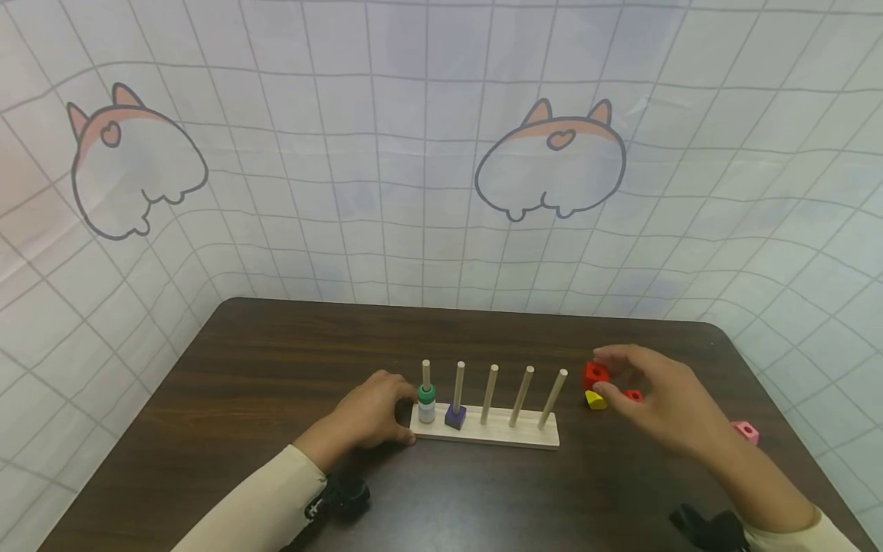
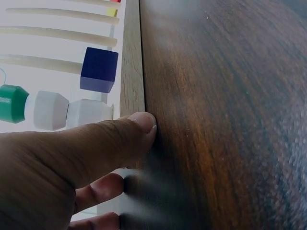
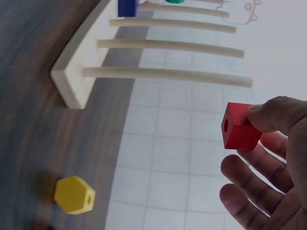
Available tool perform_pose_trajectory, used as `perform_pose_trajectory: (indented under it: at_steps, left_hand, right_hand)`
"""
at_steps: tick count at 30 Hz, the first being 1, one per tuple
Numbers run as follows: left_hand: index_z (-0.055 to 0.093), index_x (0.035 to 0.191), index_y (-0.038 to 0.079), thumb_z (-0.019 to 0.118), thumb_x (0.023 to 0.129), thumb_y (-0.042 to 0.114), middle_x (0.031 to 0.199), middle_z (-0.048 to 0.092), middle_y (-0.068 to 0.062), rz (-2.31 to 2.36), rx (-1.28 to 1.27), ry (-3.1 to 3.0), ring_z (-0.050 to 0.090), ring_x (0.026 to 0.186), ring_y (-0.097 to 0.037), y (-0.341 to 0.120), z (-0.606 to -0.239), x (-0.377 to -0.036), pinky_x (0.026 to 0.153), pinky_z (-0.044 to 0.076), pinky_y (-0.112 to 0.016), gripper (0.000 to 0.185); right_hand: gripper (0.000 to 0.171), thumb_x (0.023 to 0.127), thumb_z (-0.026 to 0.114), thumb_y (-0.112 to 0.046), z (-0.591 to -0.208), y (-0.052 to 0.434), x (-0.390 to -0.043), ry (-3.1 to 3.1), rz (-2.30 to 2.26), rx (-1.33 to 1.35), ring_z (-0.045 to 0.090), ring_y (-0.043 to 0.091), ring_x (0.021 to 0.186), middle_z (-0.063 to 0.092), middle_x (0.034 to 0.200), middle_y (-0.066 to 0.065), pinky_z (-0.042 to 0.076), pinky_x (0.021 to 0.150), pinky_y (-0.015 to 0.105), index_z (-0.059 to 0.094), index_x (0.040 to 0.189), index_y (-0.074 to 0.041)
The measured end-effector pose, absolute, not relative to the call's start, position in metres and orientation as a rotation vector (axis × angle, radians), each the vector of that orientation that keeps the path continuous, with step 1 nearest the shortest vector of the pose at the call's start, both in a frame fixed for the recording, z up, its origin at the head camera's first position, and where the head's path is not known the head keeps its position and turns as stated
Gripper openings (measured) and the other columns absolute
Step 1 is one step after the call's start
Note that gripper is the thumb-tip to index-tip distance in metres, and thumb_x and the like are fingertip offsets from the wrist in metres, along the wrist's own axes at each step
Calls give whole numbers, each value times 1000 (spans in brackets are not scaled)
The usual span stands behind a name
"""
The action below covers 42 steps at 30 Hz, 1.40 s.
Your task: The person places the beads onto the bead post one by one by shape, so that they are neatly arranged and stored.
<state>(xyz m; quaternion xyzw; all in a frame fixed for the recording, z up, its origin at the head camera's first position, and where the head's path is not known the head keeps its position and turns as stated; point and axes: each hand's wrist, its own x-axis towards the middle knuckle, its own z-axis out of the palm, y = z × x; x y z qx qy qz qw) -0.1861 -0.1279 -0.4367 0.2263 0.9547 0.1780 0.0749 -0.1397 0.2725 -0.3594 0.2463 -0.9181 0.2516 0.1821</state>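
A pale wooden peg rack (image 1: pixel 497 436) with several upright pegs stands on the table. My left hand (image 1: pixel 371 410) grips its left end, the thumb lying against the front edge of the base. The leftmost peg carries white beads (image 2: pixel 50 111) with a green bead (image 1: pixel 427 394) on top. On the second peg, a purple cube bead (image 1: pixel 454 417) sits at the base; the other pegs are bare. To the right of the rack, my right hand (image 1: pixel 665 399) pinches a red cube bead (image 3: pixel 242 128) between thumb and fingers, held above the tabletop.
A yellow bead (image 1: pixel 595 400) lies on the dark wooden table (image 1: pixel 310 337), below the held cube in the head view. Another red bead (image 1: pixel 633 395) shows behind the right hand, and a pink bead (image 1: pixel 746 432) lies by the right forearm. A grid-patterned cloth (image 1: pixel 428 253) hangs behind the table.
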Motion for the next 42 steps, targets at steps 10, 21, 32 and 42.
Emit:
perform_pose_trajectory:
  at_steps: [10,21,32,42]
  left_hand:
    - [74,115,14,96,70,31,120,67,-2,523,679,2867,53,124,-29,-129,-438,-187,96,52,-52,52]
    - [74,115,15,96,70,31,120,67,-2,519,680,2869,53,125,-28,-129,-437,-186,95,52,-52,52]
    - [74,113,15,96,69,30,118,67,-2,525,697,2870,54,123,-29,-129,-439,-188,94,52,-52,51]
    - [74,113,15,96,69,30,118,67,-2,529,697,2868,54,123,-29,-128,-437,-187,93,52,-52,52]
  right_hand:
    - [47,81,86,-6,-345,259,-141,-2552,778,732,67,6,87,71,105,-14,50,79,14,68,124,-13]
    - [46,81,85,-5,-332,244,-145,-2515,803,796,68,6,86,72,101,-13,50,79,16,69,123,-12]
    - [44,82,84,-3,-336,229,-149,-2524,857,823,67,7,87,71,100,-11,56,74,28,68,123,-9]
    - [45,80,85,0,-338,213,-152,-2466,921,845,69,8,84,73,101,-8,57,75,32,69,122,-10]
